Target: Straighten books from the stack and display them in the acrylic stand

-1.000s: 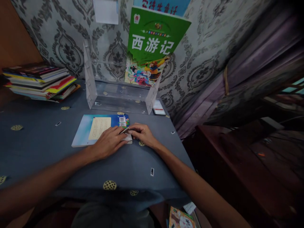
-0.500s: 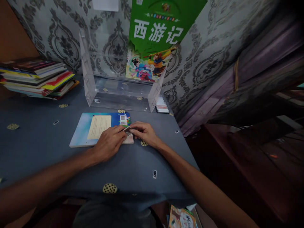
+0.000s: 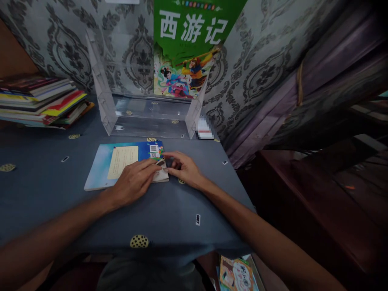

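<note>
A blue-covered book (image 3: pixel 97 165) lies flat on the table with its back cover, text panel and barcode facing up. Its near right corner is turned back, so a whitish page corner (image 3: pixel 162 176) shows. My left hand (image 3: pixel 133 178) rests flat on the cover, fingertips pressing beside that corner. At the book's right edge is my right hand (image 3: pixel 188 171), with thumb and forefinger apart. The thumb tip is at the turned corner and the forefinger reaches towards the cover's edge; exact contact is hard to make out.
Behind the book stands a clear plastic rack (image 3: pixel 151 128) holding a green picture book (image 3: pixel 188 48). A stack of books (image 3: pixel 39 101) is at the left. The table's right edge (image 3: pixel 238 182) drops off near my right forearm. More books (image 3: pixel 238 275) are below the front edge.
My right thumb and forefinger have spread apart from their pinch at the book's corner. More of the whitish corner shows. The view has shifted slightly.
</note>
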Motion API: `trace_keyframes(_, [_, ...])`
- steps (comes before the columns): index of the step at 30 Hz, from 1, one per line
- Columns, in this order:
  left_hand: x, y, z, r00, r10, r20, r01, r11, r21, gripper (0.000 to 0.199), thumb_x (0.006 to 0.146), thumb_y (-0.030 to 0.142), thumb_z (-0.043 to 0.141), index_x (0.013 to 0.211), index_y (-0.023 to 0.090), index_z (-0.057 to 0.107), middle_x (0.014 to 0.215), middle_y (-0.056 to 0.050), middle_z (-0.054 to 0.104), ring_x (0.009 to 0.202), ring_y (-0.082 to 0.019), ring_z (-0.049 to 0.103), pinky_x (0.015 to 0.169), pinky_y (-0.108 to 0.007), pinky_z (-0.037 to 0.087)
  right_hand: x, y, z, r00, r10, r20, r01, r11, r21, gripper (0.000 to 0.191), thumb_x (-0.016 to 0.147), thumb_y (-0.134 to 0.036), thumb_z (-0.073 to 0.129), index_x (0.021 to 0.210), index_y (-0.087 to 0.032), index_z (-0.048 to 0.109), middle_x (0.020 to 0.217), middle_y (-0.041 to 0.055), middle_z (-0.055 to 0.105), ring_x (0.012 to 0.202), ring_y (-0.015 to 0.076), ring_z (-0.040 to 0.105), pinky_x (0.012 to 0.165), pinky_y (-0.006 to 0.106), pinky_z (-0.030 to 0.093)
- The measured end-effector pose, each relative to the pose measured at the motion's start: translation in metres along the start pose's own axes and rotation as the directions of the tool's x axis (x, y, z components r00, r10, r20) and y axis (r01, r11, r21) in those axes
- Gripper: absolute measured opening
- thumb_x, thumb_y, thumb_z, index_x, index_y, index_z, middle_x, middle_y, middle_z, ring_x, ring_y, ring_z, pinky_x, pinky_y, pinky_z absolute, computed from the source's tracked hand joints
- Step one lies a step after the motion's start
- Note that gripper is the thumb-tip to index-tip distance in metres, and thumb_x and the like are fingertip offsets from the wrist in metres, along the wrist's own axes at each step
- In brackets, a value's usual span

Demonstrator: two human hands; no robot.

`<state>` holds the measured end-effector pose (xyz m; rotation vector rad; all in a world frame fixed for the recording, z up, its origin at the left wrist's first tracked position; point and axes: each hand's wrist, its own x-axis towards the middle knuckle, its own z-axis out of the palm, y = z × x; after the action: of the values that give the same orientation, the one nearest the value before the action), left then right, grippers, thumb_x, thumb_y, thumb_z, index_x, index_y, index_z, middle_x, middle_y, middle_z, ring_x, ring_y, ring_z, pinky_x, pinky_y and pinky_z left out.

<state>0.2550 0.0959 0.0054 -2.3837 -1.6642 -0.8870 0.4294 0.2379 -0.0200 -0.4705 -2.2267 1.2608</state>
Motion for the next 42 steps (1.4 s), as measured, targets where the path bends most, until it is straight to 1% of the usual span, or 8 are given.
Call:
trace_keyframes(2, [-0.002,-0.002,0.001,0.999,0.042,-0.011,-0.041,0.998,0.042,0.029,0.096,0.010,0.042,0.113,0.016,0.064,0.113,-0.011,0.071,0.100,-0.021,0.069,0.085,-0.037,0.058,-0.007,-0.004,-0.001,0.999,0.004,-0.036,-0.008,0.994,-0.112,0.032,0.079,-0.021,0.075,0.108,-0.020,0.064,0.084,-0.0020,0.059,0.062,0.0097,0.052,0.061,0.024,0.046])
trace_keyframes(6, [-0.003,-0.002,0.003,0.996,0.094,0.007,-0.094,0.990,0.101,0.026,0.096,0.012,0.043,0.110,0.014,0.065,0.117,-0.013,0.071,0.101,-0.023,0.069,0.085,-0.040,0.058,-0.020,-0.011,-0.003,0.996,-0.088,0.029,0.092,0.972,-0.218,0.011,0.084,-0.019,0.072,0.093,-0.019,0.064,0.084,0.0000,0.056,0.068,0.0124,0.054,0.066,0.027,0.048])
trace_keyframes(8, [-0.003,-0.001,0.002,0.994,0.106,0.038,-0.109,0.987,0.117,0.023,0.097,0.015,0.045,0.109,0.014,0.064,0.116,-0.012,0.071,0.099,-0.024,0.068,0.082,-0.040,0.059,-0.022,-0.011,-0.003,0.989,-0.127,0.081,0.141,0.967,-0.212,0.007,0.089,-0.021,0.067,0.096,-0.020,0.068,0.087,0.0015,0.058,0.071,0.0132,0.056,0.067,0.027,0.049])
trace_keyframes(14, [-0.003,0.000,0.002,0.991,0.097,0.089,-0.110,0.983,0.146,0.022,0.098,0.020,0.045,0.115,0.016,0.060,0.118,-0.011,0.068,0.103,-0.023,0.066,0.082,-0.038,0.058,-0.021,-0.006,-0.009,0.967,-0.169,0.192,0.201,0.966,-0.165,0.016,0.092,-0.030,0.065,0.101,-0.021,0.074,0.090,0.0040,0.063,0.077,0.0147,0.060,0.067,0.027,0.049])
trace_keyframes(20, [-0.003,-0.001,0.001,0.990,0.094,0.106,-0.108,0.985,0.135,0.021,0.099,0.020,0.045,0.113,0.016,0.061,0.118,-0.011,0.068,0.104,-0.024,0.065,0.083,-0.038,0.057,-0.022,-0.010,-0.012,0.949,-0.207,0.240,0.241,0.963,-0.122,0.014,0.093,-0.027,0.063,0.093,-0.020,0.074,0.085,0.0036,0.063,0.074,0.0138,0.061,0.066,0.026,0.048])
trace_keyframes(24, [-0.003,0.000,0.001,0.988,0.110,0.108,-0.124,0.982,0.140,0.023,0.100,0.019,0.044,0.114,0.016,0.061,0.121,-0.011,0.067,0.106,-0.024,0.065,0.084,-0.039,0.056,-0.021,-0.014,-0.012,0.942,-0.195,0.275,0.231,0.967,-0.104,0.016,0.095,-0.025,0.060,0.086,-0.018,0.072,0.081,0.0024,0.062,0.069,0.0125,0.060,0.063,0.025,0.046])
trace_keyframes(31, [-0.002,0.001,0.000,0.973,0.149,0.177,-0.179,0.968,0.174,0.020,0.100,0.022,0.046,0.106,0.017,0.064,0.119,-0.009,0.067,0.104,-0.024,0.063,0.083,-0.040,0.055,-0.020,-0.012,-0.015,0.943,-0.184,0.278,0.205,0.978,-0.046,0.015,0.093,-0.026,0.062,0.084,-0.018,0.071,0.078,0.0019,0.061,0.067,0.0123,0.059,0.063,0.025,0.045])
trace_keyframes(42, [-0.002,0.001,0.001,0.986,0.103,0.128,-0.121,0.982,0.142,0.026,0.102,0.026,0.044,0.107,0.017,0.067,0.122,-0.010,0.068,0.106,-0.022,0.065,0.087,-0.039,0.057,-0.017,-0.018,-0.021,0.951,-0.060,0.302,0.052,0.998,0.036,0.017,0.087,-0.032,0.070,0.077,-0.018,0.068,0.081,0.0019,0.065,0.073,0.0130,0.060,0.067,0.027,0.047])
